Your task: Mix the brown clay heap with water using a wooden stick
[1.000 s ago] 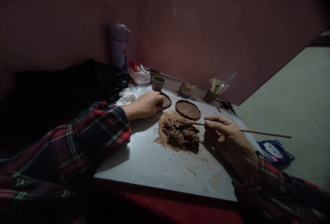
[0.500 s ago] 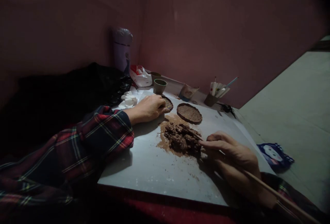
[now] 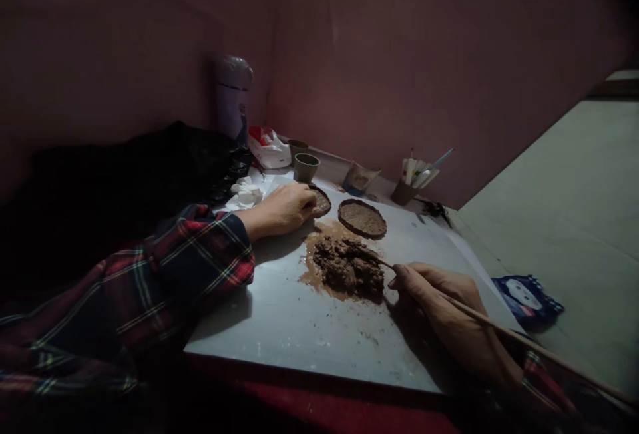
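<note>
in head view, right hand point(image 3: 449, 327) at lower right, thumb and fingers pinched together around a thin brown stick point(image 3: 536, 349). compared with 1.0 s ago, stick turned from almost level to a clear slant, rear part now pointing down to the lower right corner, front part laid against the right side of the brown clay-like mass point(image 3: 347, 271). as judged from here, a new working angle on the mass, maybe for pressing or scraping, with hardly any change to notice in the mass itself. mass lying in the middle of the white board point(image 3: 309, 334), with a wet smear point(image 3: 313, 279) at its left and crumbs point(image 3: 372, 335) nearer to the camera. just behind, a larger disc point(image 3: 363, 218), flat on the board and apart from both hands. left hand point(image 3: 282, 210) in nearly the same place as before, fingers curled over the left side of a smaller disc point(image 3: 322, 202).

hidden: fingertips of left hand, so not possible to tell if clamped on the rim or only resting there. hard to make out: tip of the stick, too similar in colour to the mass and perhaps buried. cut off: rear end of the stick, at the right edge of the view. at far left, black plastic point(image 3: 219, 148), almost lost in shadow.
</note>
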Demonstrator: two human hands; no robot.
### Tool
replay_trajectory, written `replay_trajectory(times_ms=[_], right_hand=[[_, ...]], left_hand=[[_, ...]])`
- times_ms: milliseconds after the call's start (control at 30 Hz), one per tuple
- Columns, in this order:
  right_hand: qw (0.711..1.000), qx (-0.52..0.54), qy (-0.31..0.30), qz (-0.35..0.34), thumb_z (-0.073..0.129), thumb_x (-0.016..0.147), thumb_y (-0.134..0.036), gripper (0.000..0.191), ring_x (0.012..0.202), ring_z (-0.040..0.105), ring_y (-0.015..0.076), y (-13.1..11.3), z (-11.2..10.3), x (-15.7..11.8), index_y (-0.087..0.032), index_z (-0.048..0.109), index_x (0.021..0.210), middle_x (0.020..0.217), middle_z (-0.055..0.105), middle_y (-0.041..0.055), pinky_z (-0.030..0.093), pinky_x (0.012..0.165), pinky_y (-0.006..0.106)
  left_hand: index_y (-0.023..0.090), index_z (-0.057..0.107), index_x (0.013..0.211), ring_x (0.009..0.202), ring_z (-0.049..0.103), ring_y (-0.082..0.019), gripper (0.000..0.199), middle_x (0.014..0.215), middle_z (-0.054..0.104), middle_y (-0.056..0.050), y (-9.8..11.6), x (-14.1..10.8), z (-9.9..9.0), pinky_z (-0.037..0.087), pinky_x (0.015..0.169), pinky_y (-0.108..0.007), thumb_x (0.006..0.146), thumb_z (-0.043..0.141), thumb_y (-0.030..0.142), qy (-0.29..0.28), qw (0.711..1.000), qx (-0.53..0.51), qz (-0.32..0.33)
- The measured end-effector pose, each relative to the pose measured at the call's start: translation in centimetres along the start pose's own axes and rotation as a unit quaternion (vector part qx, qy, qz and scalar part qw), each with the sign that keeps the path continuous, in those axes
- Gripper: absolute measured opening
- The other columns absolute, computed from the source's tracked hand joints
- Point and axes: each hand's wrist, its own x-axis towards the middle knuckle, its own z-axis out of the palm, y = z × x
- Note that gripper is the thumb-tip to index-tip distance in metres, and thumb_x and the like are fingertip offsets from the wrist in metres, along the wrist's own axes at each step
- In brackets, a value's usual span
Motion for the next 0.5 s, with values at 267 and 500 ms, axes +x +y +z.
replay_trajectory(times_ms=[267, 500], right_hand=[[0.975, -0.103, 0.005, -0.195, 0.051, 0.089, -0.034, 0.027, 0.054, 0.049, 0.0132, 0.8, -0.2, -0.4, -0.020, 0.058, 0.067, 0.059, 0.054, 0.0004, 0.039, 0.053, 0.025], [0.951, -0.168, 0.014, -0.259, 0.049, 0.089, -0.032, 0.021, 0.061, 0.053, 0.0157, 1.1, 0.1, -1.0, -0.021, 0.063, 0.078, 0.072, 0.060, 0.0058, 0.041, 0.057, 0.027]], left_hand=[[0.015, 0.063, 0.074, 0.074, 0.052, -0.017, 0.028, 0.080, 0.060, -0.007, -0.5, 0.1, 0.4, 0.036, 0.066, -0.029, 0.088, 0.045, 0.031, 0.006, 1.000, 0.013, 0.007], [0.014, 0.064, 0.073, 0.072, 0.052, -0.016, 0.029, 0.082, 0.062, -0.008, -0.2, 0.0, 0.2, 0.035, 0.063, -0.029, 0.087, 0.046, 0.033, 0.006, 1.000, 0.013, 0.006]])
